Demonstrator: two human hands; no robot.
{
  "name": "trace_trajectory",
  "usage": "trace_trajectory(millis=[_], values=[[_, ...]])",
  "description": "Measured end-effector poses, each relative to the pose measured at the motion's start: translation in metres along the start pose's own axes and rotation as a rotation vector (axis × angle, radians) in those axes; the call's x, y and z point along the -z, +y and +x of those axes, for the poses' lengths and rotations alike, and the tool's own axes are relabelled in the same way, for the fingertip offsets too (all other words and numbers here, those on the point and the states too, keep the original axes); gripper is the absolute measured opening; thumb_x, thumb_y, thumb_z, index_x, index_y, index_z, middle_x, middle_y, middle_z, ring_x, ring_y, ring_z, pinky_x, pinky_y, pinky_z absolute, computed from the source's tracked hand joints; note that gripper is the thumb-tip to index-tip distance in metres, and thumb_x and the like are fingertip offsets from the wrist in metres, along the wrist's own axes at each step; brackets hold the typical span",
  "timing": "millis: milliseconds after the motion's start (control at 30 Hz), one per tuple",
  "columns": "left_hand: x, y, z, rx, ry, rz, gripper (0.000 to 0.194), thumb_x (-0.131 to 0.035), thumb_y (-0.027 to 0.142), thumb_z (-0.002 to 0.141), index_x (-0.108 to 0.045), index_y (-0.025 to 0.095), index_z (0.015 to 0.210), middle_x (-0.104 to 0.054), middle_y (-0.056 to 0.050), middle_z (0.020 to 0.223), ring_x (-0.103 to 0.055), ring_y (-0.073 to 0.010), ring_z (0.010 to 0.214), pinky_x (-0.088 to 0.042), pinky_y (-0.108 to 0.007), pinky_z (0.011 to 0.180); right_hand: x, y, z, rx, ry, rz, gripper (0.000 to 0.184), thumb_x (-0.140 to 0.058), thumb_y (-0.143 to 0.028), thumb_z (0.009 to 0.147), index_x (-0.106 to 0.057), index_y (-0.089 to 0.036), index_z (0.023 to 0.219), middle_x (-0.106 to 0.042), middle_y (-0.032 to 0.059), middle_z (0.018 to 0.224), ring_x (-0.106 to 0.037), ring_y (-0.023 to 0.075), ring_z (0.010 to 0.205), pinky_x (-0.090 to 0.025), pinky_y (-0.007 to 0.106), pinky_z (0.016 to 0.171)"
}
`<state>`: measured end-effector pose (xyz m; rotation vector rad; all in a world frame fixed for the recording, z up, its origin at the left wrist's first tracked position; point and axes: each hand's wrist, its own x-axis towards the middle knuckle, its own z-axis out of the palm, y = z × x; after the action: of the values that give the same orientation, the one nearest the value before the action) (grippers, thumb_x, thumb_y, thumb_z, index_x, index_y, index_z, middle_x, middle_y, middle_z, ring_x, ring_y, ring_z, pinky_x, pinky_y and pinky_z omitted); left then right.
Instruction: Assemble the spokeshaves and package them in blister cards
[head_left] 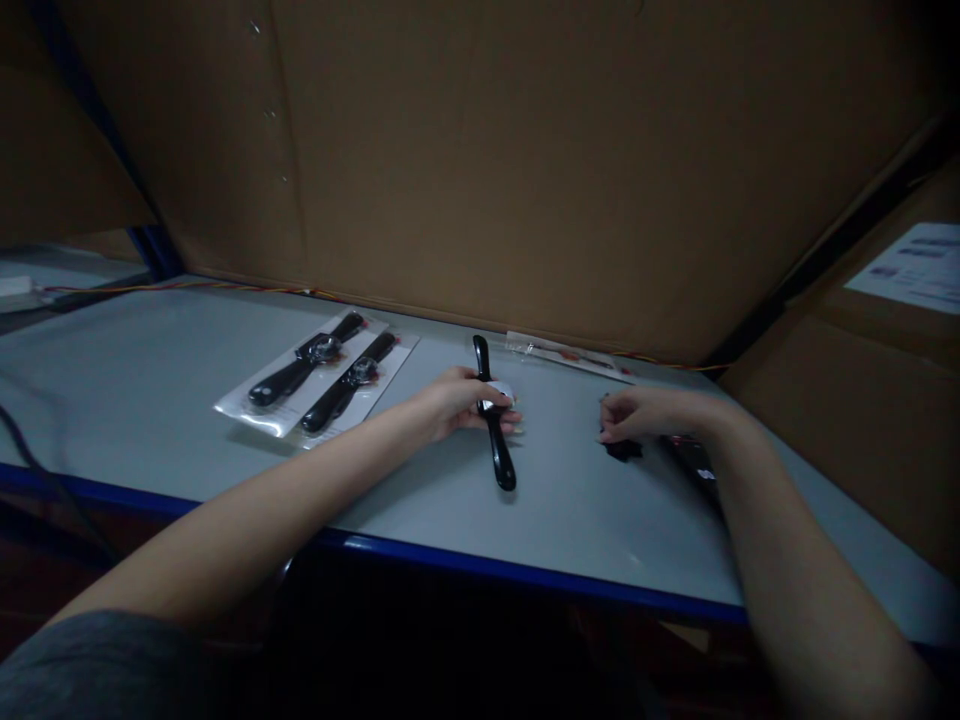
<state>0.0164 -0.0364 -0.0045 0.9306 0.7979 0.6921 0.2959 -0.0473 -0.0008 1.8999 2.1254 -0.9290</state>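
My left hand (469, 402) is closed around the middle of a long black double-ended item (501, 460). Its two arms are glossy with rounded ends, and a white or silvery part (496, 394) shows at its middle, under my thumb. To the right, my right hand (628, 412) is bent down at the wrist with its fingers pinched together at a small dark piece (622, 450) on the tabletop. My fingers partly hide that piece, so its kind is unclear. A dark, flat, long object (694, 465) lies beside my right forearm, partly covered by it.
Two clear-fronted blister packs (266, 415) with black double-ended items lie at left. Another narrow pack (566, 352) rests by the cardboard back wall (465, 180). Thin red and yellow wires (247, 287) run along the back of the grey table (135, 370), which has a blue front edge.
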Motion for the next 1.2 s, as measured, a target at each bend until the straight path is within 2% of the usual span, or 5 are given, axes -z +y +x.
trace_trajectory(millis=[333, 533, 900, 1033, 1200], values=[[0.001, -0.001, 0.007, 0.093, -0.027, -0.043, 0.024, -0.050, 0.016, 0.081, -0.047, 0.006, 0.102, -0.064, -0.010, 0.076, -0.066, -0.0211, 0.067, -0.051, -0.044, 0.078, -0.008, -0.058, -0.010, 0.183, 0.380, 0.547, 0.045, -0.061, -0.044, 0.073, -0.053, -0.017, 0.109, -0.064, 0.0056, 0.077, -0.061, 0.0135, 0.054, -0.043, 0.024, 0.044], [0.001, 0.001, 0.007, 0.108, -0.030, -0.054, 0.017, -0.048, 0.022, 0.082, -0.049, 0.011, 0.095, -0.061, -0.003, 0.066, -0.065, -0.0193, 0.060, -0.051, -0.042, 0.074, -0.025, -0.093, -0.009, 0.315, 0.359, 0.835, 0.035, -0.071, -0.040, 0.063, -0.063, -0.016, 0.088, -0.065, 0.0055, 0.078, -0.063, 0.0158, 0.068, -0.052, 0.030, 0.064], [-0.001, 0.002, 0.004, 0.191, -0.145, -0.038, 0.030, -0.048, 0.034, 0.079, -0.052, 0.010, 0.097, -0.067, -0.010, 0.076, -0.066, -0.0221, 0.066, -0.050, -0.042, 0.076, -0.039, -0.100, 0.010, 0.328, 0.737, 0.702, 0.033, -0.072, -0.043, 0.058, -0.056, -0.017, 0.069, -0.059, 0.0022, 0.061, -0.053, 0.0120, 0.051, -0.044, 0.026, 0.047], [-0.002, 0.002, 0.004, 0.197, -0.176, -0.043, 0.027, -0.048, 0.030, 0.076, -0.055, 0.010, 0.093, -0.066, -0.009, 0.072, -0.066, -0.0214, 0.067, -0.050, -0.040, 0.077, -0.044, -0.106, 0.009, 0.338, 0.753, 0.684, 0.038, -0.064, -0.038, 0.068, -0.059, -0.015, 0.098, -0.061, 0.0036, 0.074, -0.058, 0.0126, 0.053, -0.049, 0.028, 0.052], [0.000, 0.001, 0.006, 0.165, -0.165, -0.051, 0.023, -0.048, 0.024, 0.073, -0.054, 0.010, 0.089, -0.064, -0.008, 0.069, -0.065, -0.0210, 0.065, -0.051, -0.042, 0.076, -0.047, -0.106, 0.012, 0.384, 0.706, 0.769, 0.024, -0.064, -0.035, 0.068, -0.062, -0.017, 0.085, -0.063, 0.0058, 0.086, -0.062, 0.0152, 0.064, -0.053, 0.031, 0.059]])
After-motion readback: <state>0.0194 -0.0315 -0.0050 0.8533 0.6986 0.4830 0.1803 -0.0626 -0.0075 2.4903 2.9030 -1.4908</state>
